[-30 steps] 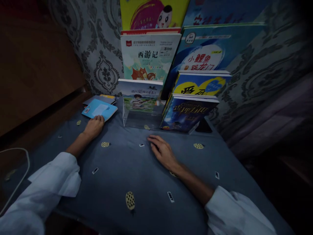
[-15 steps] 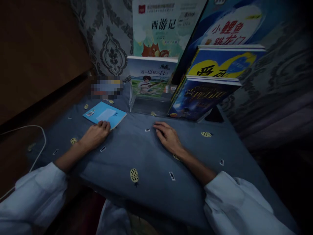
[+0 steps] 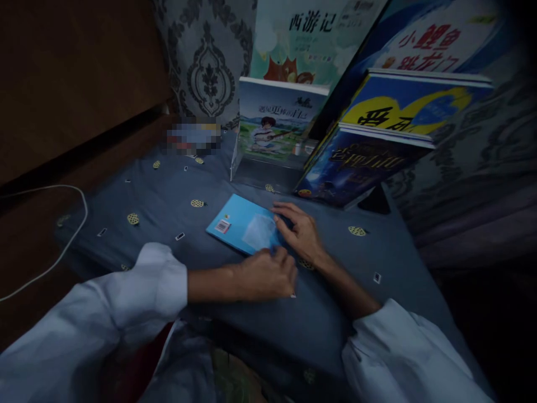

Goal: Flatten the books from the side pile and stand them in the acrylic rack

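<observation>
A thin light-blue booklet (image 3: 241, 229) with a white label and a barcode sticker lies flat on the dark blue patterned cloth (image 3: 168, 207). My left hand (image 3: 266, 274) has its fingers curled on the booklet's near edge. My right hand (image 3: 300, 232) rests on the booklet's right edge, fingers bent and touching the cover. Both arms wear white sleeves. Just behind the booklet stands a clear display stand (image 3: 268, 176) with picture books.
Several books lean in tiers against the patterned wall: a white one (image 3: 279, 120) in front, a dark blue one (image 3: 356, 168) and a yellow-blue one (image 3: 411, 103) to the right. A white cable (image 3: 62, 246) runs at the left. A blurred patch (image 3: 193, 137) sits near the wall.
My left hand has slid the blue booklet from the far left to the middle, in front of the stand. My right hand now touches the booklet's right edge. The view shifted left.
</observation>
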Demonstrator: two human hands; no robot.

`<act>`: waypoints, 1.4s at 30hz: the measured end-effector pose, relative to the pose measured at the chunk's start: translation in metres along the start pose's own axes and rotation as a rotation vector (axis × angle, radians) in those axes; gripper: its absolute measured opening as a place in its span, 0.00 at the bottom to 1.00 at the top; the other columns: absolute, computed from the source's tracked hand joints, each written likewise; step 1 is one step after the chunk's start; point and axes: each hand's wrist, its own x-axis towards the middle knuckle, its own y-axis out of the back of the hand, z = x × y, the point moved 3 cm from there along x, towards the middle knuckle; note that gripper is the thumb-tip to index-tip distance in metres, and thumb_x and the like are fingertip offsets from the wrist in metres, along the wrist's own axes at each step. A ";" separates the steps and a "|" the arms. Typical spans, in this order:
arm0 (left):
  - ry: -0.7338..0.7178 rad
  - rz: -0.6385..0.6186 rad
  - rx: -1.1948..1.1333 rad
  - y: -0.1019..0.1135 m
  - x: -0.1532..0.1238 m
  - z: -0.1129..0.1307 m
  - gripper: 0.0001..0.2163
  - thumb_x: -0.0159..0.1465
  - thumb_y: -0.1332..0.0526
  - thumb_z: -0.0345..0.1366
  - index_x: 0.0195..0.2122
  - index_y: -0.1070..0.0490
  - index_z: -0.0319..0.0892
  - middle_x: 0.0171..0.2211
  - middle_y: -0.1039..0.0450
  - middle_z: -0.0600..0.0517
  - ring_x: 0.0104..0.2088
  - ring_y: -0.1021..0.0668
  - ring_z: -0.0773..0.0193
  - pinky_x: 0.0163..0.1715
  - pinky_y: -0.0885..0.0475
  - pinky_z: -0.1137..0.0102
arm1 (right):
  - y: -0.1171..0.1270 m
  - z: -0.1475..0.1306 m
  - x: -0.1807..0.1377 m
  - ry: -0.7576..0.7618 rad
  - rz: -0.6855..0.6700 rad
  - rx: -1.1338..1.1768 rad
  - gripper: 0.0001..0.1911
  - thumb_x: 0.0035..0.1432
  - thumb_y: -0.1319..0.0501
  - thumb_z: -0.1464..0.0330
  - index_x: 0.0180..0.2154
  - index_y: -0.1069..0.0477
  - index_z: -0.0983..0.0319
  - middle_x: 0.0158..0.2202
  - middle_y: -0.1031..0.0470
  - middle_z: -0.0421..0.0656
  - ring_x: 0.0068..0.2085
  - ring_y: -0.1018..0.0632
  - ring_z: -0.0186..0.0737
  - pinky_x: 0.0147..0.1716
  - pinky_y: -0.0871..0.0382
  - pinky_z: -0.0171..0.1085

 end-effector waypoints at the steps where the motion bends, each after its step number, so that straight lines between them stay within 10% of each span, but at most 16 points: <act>1: -0.078 0.055 -0.041 0.001 0.007 0.012 0.15 0.71 0.51 0.25 0.42 0.23 0.36 0.39 0.22 0.38 0.40 0.21 0.54 0.25 0.30 0.64 | 0.003 -0.003 -0.002 -0.001 -0.026 0.008 0.14 0.66 0.43 0.66 0.47 0.20 0.58 0.52 0.20 0.49 0.52 0.19 0.50 0.53 0.25 0.50; 6: -0.191 0.133 -0.152 0.000 0.016 0.026 0.16 0.75 0.52 0.34 0.48 0.23 0.40 0.45 0.21 0.42 0.45 0.21 0.56 0.37 0.26 0.61 | 0.010 -0.003 -0.021 -0.057 -0.107 0.024 0.16 0.68 0.45 0.66 0.51 0.22 0.59 0.54 0.21 0.50 0.54 0.20 0.50 0.55 0.26 0.51; 12: 0.127 -0.017 -0.240 -0.023 0.008 -0.044 0.18 0.76 0.51 0.39 0.62 0.34 0.40 0.63 0.30 0.44 0.66 0.32 0.54 0.63 0.38 0.54 | 0.013 0.012 -0.034 -0.111 -0.066 -0.058 0.20 0.70 0.50 0.65 0.55 0.25 0.59 0.52 0.21 0.50 0.54 0.21 0.52 0.55 0.26 0.55; 17: 0.340 0.020 -0.272 -0.043 0.000 -0.103 0.20 0.76 0.53 0.38 0.65 0.38 0.36 0.66 0.35 0.39 0.66 0.32 0.51 0.61 0.36 0.54 | 0.014 0.008 -0.045 -0.081 -0.131 -0.229 0.21 0.71 0.49 0.62 0.60 0.30 0.58 0.59 0.26 0.53 0.59 0.25 0.57 0.58 0.29 0.60; 27: 0.359 0.015 -0.242 -0.032 -0.008 -0.111 0.15 0.73 0.49 0.34 0.53 0.27 0.36 0.46 0.26 0.42 0.48 0.26 0.51 0.50 0.30 0.58 | 0.025 0.034 -0.031 0.061 -0.261 -0.335 0.23 0.72 0.52 0.63 0.57 0.27 0.65 0.60 0.28 0.59 0.62 0.29 0.59 0.60 0.33 0.62; 36: 0.273 0.151 -0.677 -0.050 -0.019 -0.152 0.16 0.69 0.47 0.29 0.53 0.25 0.40 0.47 0.24 0.47 0.49 0.24 0.59 0.55 0.31 0.63 | -0.018 -0.059 -0.051 0.309 -0.444 -0.219 0.21 0.73 0.50 0.69 0.62 0.31 0.58 0.65 0.29 0.50 0.68 0.33 0.51 0.64 0.36 0.59; 42: 0.277 0.180 -0.671 -0.054 -0.017 -0.148 0.16 0.68 0.47 0.28 0.51 0.24 0.39 0.47 0.23 0.46 0.50 0.24 0.58 0.56 0.32 0.62 | -0.040 -0.071 -0.053 0.420 -0.460 -0.185 0.20 0.73 0.50 0.71 0.61 0.30 0.63 0.62 0.26 0.51 0.65 0.29 0.47 0.66 0.36 0.56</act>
